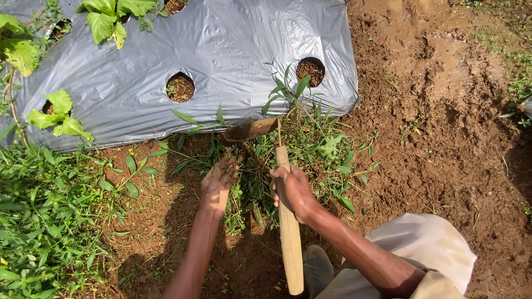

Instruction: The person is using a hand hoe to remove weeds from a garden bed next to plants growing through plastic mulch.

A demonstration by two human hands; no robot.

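Two bare hands work at the edge of a bed covered with a sheet of grey plastic mulch (221, 44), seen from the head view. At far left, a thick patch of green weeds (44, 221) covers the ground, and broad-leaved young plants (58, 113) poke through holes in the sheet. Further right, a round planting hole (180, 87) shows bare soil. Below it, the left hand (217, 181) lies palm up with its fingers loosely curled into a clump of thin green grass and stems (249, 182) growing just beside the sheet's edge; whether it actually grips any stems cannot be told. Next comes the short hoe with a pale wooden handle (289, 232), which stands nearly upright in the picture, its flat, rust-brown metal blade (250, 130) lying crosswise at the top, touching the weeds at the foot of the sheet. The right hand (293, 191) is wrapped tightly around the handle's upper part, fingers closed on the wood. A second planting hole (310, 71) sits above the blade. At right lies bare, lumpy reddish-brown soil (443, 138), and the person's knee in light beige cloth (426, 243) fills the lower corner.
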